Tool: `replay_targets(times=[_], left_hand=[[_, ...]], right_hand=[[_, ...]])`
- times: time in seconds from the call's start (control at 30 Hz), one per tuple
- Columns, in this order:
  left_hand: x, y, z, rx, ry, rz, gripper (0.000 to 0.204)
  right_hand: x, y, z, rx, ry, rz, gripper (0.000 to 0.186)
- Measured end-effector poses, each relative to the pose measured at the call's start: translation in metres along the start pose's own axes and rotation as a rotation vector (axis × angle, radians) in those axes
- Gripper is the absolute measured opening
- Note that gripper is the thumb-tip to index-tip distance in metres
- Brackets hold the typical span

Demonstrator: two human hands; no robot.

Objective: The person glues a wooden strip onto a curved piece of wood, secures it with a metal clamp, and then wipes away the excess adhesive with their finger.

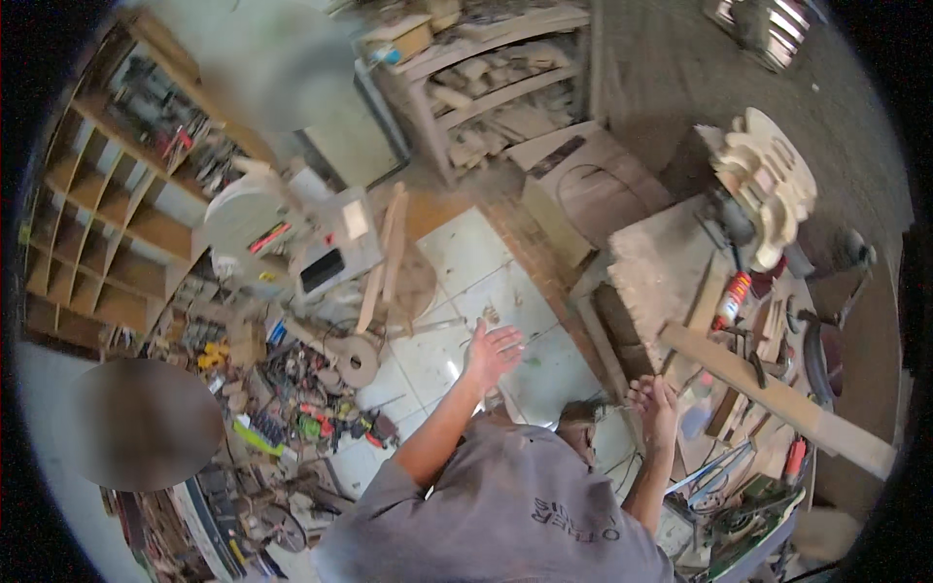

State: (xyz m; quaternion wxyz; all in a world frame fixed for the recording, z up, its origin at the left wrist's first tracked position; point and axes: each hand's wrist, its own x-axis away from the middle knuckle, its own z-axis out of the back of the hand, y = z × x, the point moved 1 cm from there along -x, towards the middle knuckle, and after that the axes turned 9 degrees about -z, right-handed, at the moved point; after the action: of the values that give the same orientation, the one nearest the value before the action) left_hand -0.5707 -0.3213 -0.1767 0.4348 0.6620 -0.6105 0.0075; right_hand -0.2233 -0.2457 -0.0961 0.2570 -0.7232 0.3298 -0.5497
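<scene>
My left hand [494,352] is held out over the tiled floor, fingers spread, with nothing in it. My right hand [656,398] is at the near-left edge of the cluttered workbench, its fingers curled in. A thin dark line shows by its fingertips, but I cannot make out what it is. Just beyond this hand lies a long wooden board [777,394], slanting across the bench toward the right. Behind the board stand a red and white bottle [734,299] and a narrower wood strip [707,293]. A dark metal clamp [756,367] rests on the board.
Pale cut-out wooden shapes [773,180] stand at the bench's far end. On the left, power tools and parts [321,398] crowd the floor near a wooden cubby shelf [107,214]. A small table [335,243] holds a phone. Wood offcuts fill a rack [505,92] at the back.
</scene>
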Motion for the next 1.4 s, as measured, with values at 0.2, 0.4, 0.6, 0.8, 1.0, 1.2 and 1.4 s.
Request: replay_targets(times=[0.2,0.4,0.6,0.8,1.0,1.2,1.4], left_hand=[[0.048,0.04,0.104,0.05,0.275,-0.11,0.072],[0.085,-0.02,0.27,-0.165,0.728,-0.258,0.053],[0.251,-0.198,0.368,-0.323,1.345,-0.051,0.044],[0.34,-0.267,0.266,-0.415,1.609,0.309,0.052],[0.325,-0.263,0.195,0.025,1.661,-0.024,0.071],[0.319,-0.255,0.172,-0.344,1.673,-0.031,0.074],[0.343,-0.339,0.195,-0.154,1.777,0.005,0.078]], right_hand=[[-0.013,0.026,-0.104,0.085,-0.323,-0.115,0.032],[-0.064,0.035,-0.173,0.509,-0.466,-0.178,0.027],[-0.094,0.04,-0.269,0.737,-0.671,-0.288,0.033],[-0.141,0.105,-0.32,0.89,-0.85,-0.468,0.034],[-0.13,0.174,-0.354,0.969,-0.88,-0.708,0.04],[-0.101,0.219,-0.366,1.137,-1.043,-0.723,0.036],[-0.078,0.243,-0.36,1.211,-1.073,-0.671,0.049]])
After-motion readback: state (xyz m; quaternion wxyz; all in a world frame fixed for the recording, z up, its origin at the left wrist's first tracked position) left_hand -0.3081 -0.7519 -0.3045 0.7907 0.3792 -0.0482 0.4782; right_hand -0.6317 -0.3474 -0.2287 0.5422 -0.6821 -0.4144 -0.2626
